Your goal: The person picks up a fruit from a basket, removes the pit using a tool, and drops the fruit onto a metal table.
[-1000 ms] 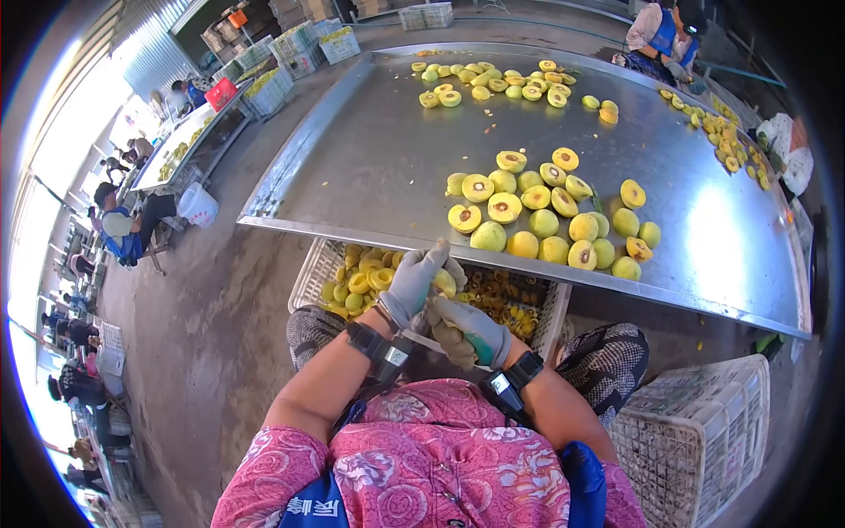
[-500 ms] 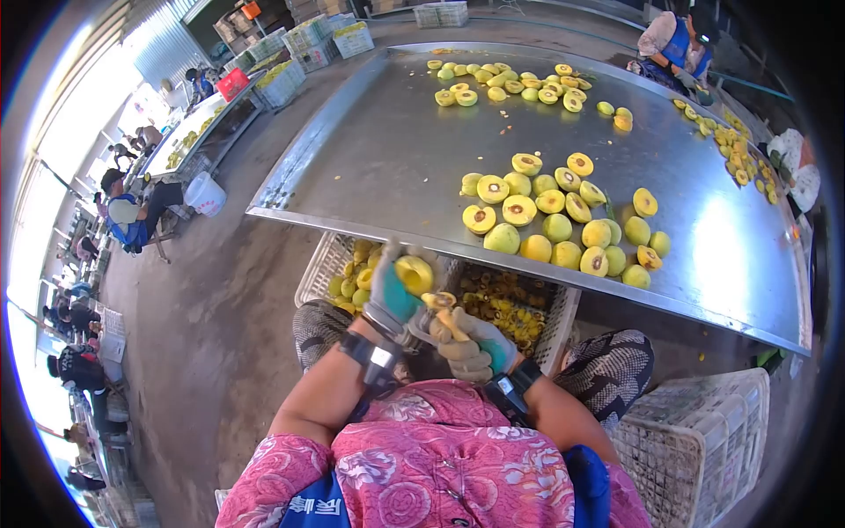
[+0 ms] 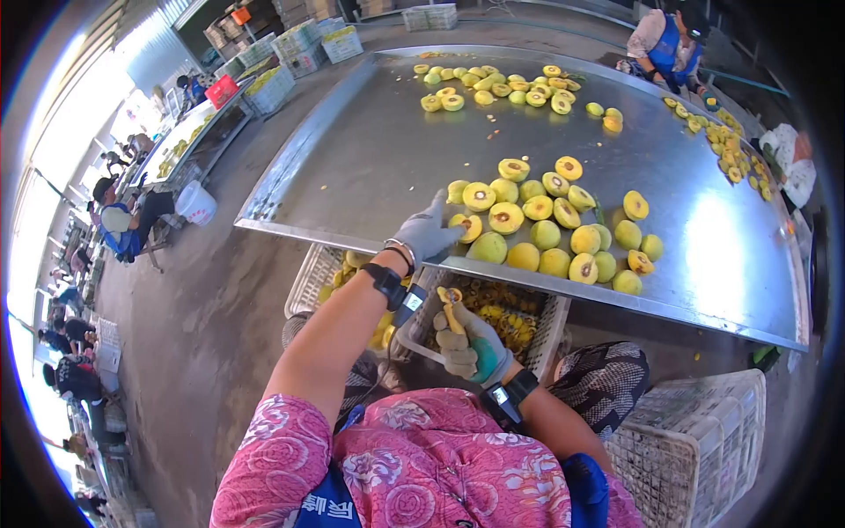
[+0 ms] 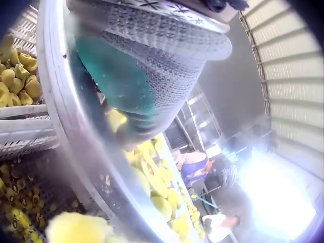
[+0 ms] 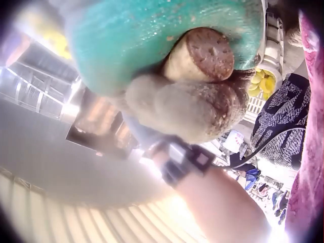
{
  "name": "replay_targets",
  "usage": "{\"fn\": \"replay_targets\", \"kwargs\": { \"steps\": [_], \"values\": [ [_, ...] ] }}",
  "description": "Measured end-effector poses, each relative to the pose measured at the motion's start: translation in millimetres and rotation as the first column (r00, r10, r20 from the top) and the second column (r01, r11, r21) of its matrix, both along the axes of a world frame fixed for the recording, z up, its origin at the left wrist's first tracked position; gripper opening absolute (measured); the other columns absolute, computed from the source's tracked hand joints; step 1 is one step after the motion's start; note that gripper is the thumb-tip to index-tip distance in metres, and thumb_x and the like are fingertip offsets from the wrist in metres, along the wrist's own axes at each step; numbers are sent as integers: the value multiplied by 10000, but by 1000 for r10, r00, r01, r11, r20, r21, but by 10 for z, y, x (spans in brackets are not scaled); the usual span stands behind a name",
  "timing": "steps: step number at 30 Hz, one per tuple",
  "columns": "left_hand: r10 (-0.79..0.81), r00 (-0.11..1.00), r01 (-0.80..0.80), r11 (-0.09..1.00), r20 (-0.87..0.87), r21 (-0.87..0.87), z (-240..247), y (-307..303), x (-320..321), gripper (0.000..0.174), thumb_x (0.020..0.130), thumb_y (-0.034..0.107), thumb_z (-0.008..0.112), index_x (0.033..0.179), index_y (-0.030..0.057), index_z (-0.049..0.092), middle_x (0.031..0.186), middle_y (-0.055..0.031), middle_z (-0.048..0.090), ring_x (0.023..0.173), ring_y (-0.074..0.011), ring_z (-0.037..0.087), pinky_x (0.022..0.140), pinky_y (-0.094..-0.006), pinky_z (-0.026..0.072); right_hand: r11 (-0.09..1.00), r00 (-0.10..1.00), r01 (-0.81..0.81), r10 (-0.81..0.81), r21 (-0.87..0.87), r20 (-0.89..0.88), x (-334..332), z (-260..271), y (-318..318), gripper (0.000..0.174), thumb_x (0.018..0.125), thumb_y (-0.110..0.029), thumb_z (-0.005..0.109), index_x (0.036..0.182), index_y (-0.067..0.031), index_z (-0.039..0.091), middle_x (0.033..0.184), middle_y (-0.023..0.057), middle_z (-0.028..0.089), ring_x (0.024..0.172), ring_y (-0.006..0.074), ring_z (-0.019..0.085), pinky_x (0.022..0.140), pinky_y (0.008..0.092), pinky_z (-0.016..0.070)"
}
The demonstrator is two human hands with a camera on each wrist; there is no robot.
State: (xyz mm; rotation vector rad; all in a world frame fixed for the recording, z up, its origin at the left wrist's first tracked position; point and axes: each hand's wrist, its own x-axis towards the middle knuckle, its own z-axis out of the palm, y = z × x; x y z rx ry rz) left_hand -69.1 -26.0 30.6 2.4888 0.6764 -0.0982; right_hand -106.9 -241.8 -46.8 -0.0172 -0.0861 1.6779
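My gloved left hand (image 3: 427, 236) reaches over the near edge of the metal table (image 3: 352, 167), fingers extended. Its thumb lies right at a cut yellow peach half (image 3: 471, 227); in the left wrist view yellow fruit (image 4: 116, 119) shows by the fingertips. Lower down, my gloved right hand (image 3: 471, 349) grips a pitting tool (image 3: 452, 319) by its wooden handle, head up, with a yellow-brown piece at the head. The round butt of the handle (image 5: 211, 54) pokes out of the fist in the right wrist view. More peach halves (image 3: 537, 208) cluster to the right of my left hand.
Below the table edge stand a crate (image 3: 302, 280) of hollowed yellow halves and a crate (image 3: 560, 321) of pits and scraps. An upturned crate (image 3: 704, 431) is at the right. Another person (image 3: 664, 48) works at the table's far side.
My left hand held a hollowed half over the crates; it has let that go and moved up to the table. The right hand still holds the tool, now apart from the left.
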Motion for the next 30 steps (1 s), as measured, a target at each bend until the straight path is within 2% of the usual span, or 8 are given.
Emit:
{"fn": "replay_targets", "kwargs": {
  "steps": [1, 7, 13, 16, 19, 23, 26, 30],
  "values": [
    [-55, 998, 55, 998, -10, -6, -91, -5, 100, 875, 858, 362, 654, 1551, 111, 181, 1317, -237, 569, 1213, -378, 561, 1002, -381, 456, 1000, 1000, 12, -12, 6, 27, 6, -13, -6, 411, 1034, -484, 383, 1088, -113, 552, 628, -56, 402, 373, 70, 304, 342, 225, 263],
    [-227, 972, 217, 965, 54, 144, -289, 111, 144, 652, 825, 327, 677, 1389, 95, 447, 1192, -213, 633, 1100, -316, 626, 930, -380, 501, 997, 997, 65, -67, 39, 39, 75, -59, -20, 456, 1036, -493, 366, 1110, -91, 567, 644, -33, 490, 361, 70, 309, 328, 234, 253],
    [80, 972, -21, 966, 220, -256, -7, -77, -210, 440, 852, 189, 670, 1245, 60, 520, 1153, -174, 619, 1031, -225, 650, 798, -350, 566, 996, 995, 88, -89, 15, 52, 147, 103, -79, 461, 1028, -513, 373, 1116, -98, 555, 628, -41, 454, 365, 63, 298, 327, 233, 241],
    [356, 843, 185, 509, 402, -840, -81, -246, -376, 339, 895, 143, 631, 1206, 51, 531, 1112, -148, 619, 1007, -227, 650, 823, -365, 575, 994, 997, 71, -73, 85, 26, 197, 148, -87, 456, 1024, -515, 386, 1119, -102, 553, 617, -46, 409, 365, 64, 297, 331, 237, 244],
    [465, 805, 247, 300, 367, -921, -320, -366, -512, 279, 934, 126, 590, 1190, 32, 533, 1081, -127, 622, 1011, -251, 646, 870, -391, 571, 989, 979, 116, -130, 96, 156, 218, 226, -113, 437, 1023, -504, 402, 1123, -104, 545, 611, -45, 371, 365, 68, 294, 329, 248, 250],
    [528, 842, 260, -219, 109, -941, -253, -591, -635, 301, 993, 198, 511, 1224, 6, 532, 1150, -135, 620, 1036, -276, 638, 937, -413, 535, 943, 913, 300, -240, -143, 331, 157, 268, -66, 395, 1013, -491, 445, 1076, -111, 531, 614, -37, 430, 358, 85, 309, 317, 239, 260],
    [467, 875, 349, -424, 129, -835, -127, -695, -696, 304, 1009, 239, 498, 1223, 28, 549, 1176, -133, 619, 1060, -266, 624, 960, -416, 516, 814, 674, 543, -277, -207, 685, 89, 350, -44, 364, 1026, -431, 440, 1089, -82, 523, 619, -3, 476, 384, 110, 390, 342, 263, 317],
    [583, 803, 326, -256, 124, -910, -323, -686, -641, 324, 1013, 271, 498, 1238, 42, 542, 1181, -127, 613, 1087, -252, 603, 983, -405, 495, 708, 279, 705, -223, -42, 934, 110, 240, 10, 300, 1022, -347, 441, 1039, -62, 533, 651, 27, 536, 447, 130, 469, 407, 267, 377]
  ]
}}
